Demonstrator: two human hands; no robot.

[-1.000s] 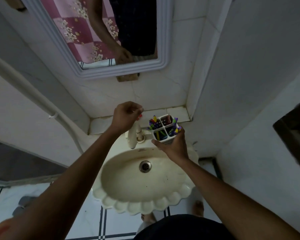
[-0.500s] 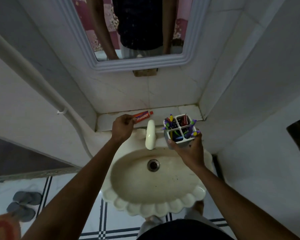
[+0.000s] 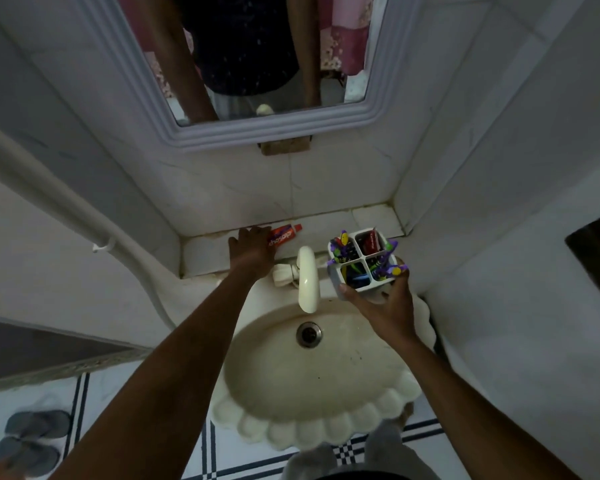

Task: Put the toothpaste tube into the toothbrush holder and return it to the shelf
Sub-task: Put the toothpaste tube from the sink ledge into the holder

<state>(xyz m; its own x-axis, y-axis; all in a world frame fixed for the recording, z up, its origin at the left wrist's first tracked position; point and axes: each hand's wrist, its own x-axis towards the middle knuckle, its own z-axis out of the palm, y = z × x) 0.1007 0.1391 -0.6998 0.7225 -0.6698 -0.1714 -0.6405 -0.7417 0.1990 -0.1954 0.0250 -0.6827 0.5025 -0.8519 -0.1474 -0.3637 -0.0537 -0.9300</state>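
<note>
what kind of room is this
A small home bathroom, most likely. A shell-edged washbasin with a tap sits under a framed wall mirror, and the right hand holds a toothbrush holder while the left hand is on a toothpaste tube on the tiled shelf.

The location is a small home bathroom, identified by a scalloped ceramic sink (image 3: 312,403) with tap (image 3: 307,282) and drain (image 3: 309,335), a framed wall mirror (image 3: 243,57), tiled walls, and slippers (image 3: 32,438) on the floor.
</note>
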